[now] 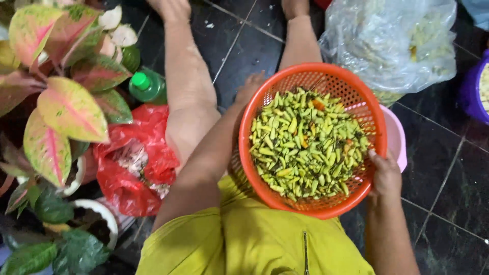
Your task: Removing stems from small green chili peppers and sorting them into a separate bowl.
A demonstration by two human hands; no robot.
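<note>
I'm gripping the orange basket [265, 91] of green chillies [305, 142], left hand [249, 87] clamped at its 10 o'clock, right hand [384, 173] at 4, keeping it level.

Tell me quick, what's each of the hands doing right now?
Left hand: on the far rim of the orange basket, mostly hidden; grip cannot be told.
Right hand: closed on the basket's near rim.

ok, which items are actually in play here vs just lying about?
In play: orange basket of green chillies, left hand and right hand on its rim.

Lying about: red bag, green-capped bottle, clear plastic bag, pink bowl, purple tub, potted plants.
</note>
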